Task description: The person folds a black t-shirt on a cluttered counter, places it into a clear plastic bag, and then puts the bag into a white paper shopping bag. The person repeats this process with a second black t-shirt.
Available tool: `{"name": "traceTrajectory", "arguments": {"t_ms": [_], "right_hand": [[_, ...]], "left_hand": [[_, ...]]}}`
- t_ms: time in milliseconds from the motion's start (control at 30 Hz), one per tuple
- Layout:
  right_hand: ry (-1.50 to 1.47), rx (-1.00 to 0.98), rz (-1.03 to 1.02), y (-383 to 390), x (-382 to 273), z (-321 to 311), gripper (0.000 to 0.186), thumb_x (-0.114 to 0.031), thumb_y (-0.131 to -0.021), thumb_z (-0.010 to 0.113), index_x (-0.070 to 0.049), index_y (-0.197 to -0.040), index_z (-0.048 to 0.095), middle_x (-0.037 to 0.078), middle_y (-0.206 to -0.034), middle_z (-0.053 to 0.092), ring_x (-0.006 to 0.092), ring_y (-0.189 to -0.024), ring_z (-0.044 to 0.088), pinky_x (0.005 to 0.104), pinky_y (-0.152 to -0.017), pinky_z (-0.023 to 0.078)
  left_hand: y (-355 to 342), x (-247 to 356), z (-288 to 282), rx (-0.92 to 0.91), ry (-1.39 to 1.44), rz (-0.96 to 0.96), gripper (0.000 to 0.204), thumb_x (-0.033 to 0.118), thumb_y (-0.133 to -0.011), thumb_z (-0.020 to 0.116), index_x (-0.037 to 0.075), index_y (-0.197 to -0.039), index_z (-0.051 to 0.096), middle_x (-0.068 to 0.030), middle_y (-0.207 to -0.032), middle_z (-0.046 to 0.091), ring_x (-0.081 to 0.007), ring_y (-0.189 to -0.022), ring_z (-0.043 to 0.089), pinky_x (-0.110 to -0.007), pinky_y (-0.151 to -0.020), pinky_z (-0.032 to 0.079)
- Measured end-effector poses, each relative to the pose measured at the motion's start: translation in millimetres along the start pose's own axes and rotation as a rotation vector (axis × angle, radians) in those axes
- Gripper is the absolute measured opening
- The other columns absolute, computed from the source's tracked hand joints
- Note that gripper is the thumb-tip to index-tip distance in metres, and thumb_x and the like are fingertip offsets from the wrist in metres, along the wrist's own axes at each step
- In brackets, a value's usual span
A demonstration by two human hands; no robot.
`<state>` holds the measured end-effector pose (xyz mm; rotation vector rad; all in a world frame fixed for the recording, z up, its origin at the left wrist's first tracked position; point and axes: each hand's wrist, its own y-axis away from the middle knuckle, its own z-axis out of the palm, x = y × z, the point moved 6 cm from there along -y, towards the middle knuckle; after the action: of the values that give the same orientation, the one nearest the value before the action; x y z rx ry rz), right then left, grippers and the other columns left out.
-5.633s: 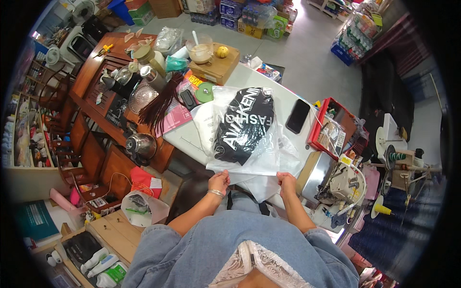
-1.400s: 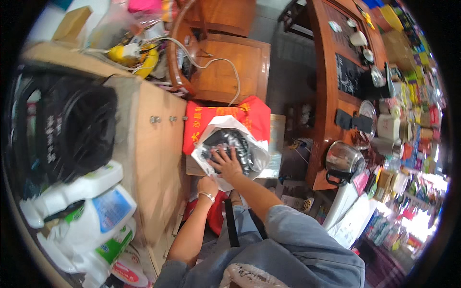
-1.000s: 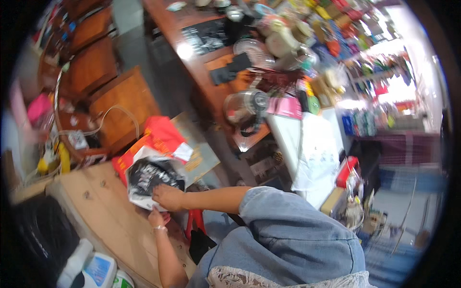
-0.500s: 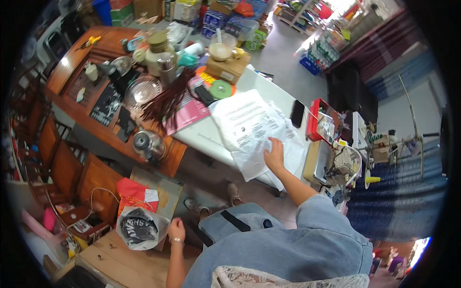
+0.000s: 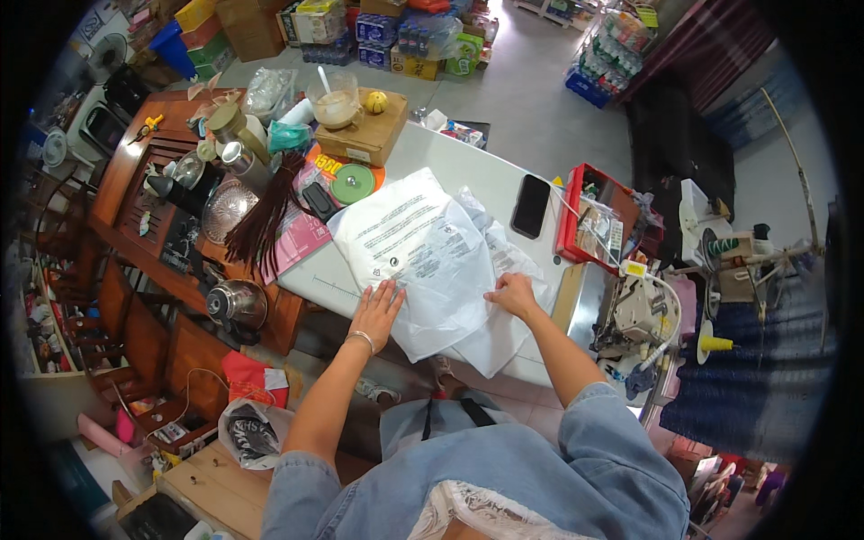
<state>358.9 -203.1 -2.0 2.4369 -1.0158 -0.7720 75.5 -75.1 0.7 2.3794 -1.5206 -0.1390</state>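
A white plastic bag [image 5: 409, 243] with small dark print lies flat on the white table, its front part hanging over the near edge. Another thin translucent white bag [image 5: 508, 256] shows from beneath it on the right. My left hand [image 5: 376, 315] rests flat on the printed bag's lower left part, fingers stretched out. At that bag's right side, my right hand [image 5: 513, 295] has its fingers curled and pinched on the plastic film. A black phone [image 5: 531, 205] lies on the table beyond my right hand.
A red tray [image 5: 569, 220] of small items and a sewing machine [image 5: 641, 310] stand at the right. A cardboard box [image 5: 360, 135] carries a jug at the back. Dark red strands [image 5: 265, 220], a green disc [image 5: 352, 183] and a kettle [image 5: 236, 306] lie left.
My left hand has come up from beside the chair at lower left onto the printed bag. My right hand has closed on the plastic. The view has shifted a little.
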Motion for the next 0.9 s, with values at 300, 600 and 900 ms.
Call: {"name": "traceTrajectory", "arguments": {"t_ms": [300, 600, 900], "right_hand": [[-1.328, -0.613, -0.145, 28.9, -138.5, -95.5, 0.05, 0.004, -0.082, 0.057, -0.004, -0.128, 0.038, 0.014, -0.118, 0.05, 0.0302, -0.101, 0.059, 0.0461, -0.077, 0.058], [-0.451, 0.182, -1.039, -20.1, -245.6, -126.4, 0.088, -0.011, -0.073, 0.071, -0.011, -0.146, 0.022, 0.015, -0.148, 0.027, 0.0279, -0.135, 0.031, 0.0513, -0.111, 0.023], [0.616, 0.287, -1.391, -16.6, -255.7, -52.4, 0.047, -0.006, -0.06, 0.07, -0.014, -0.104, 0.055, 0.006, -0.134, 0.049, 0.0253, -0.136, 0.031, 0.0617, -0.111, 0.012]], "left_hand": [[6.3, -5.0, -14.7, 0.107, 0.191, -0.019, 0.07, 0.013, -0.082, 0.057, 0.005, -0.144, 0.025, -0.0161, -0.149, 0.026, -0.0268, -0.139, 0.023, -0.044, -0.113, 0.016], [-6.6, -74.6, -29.4, 0.739, 1.977, -0.88, 0.042, 0.025, -0.092, 0.059, -0.006, -0.119, 0.053, -0.0092, -0.11, 0.061, -0.0196, -0.092, 0.062, -0.031, -0.077, 0.05], [5.4, -82.6, -101.1, 0.206, 2.185, -0.648, 0.044, 0.032, -0.094, 0.055, -0.001, -0.123, 0.05, -0.009, -0.111, 0.063, -0.0213, -0.096, 0.064, -0.037, -0.08, 0.053]]}}
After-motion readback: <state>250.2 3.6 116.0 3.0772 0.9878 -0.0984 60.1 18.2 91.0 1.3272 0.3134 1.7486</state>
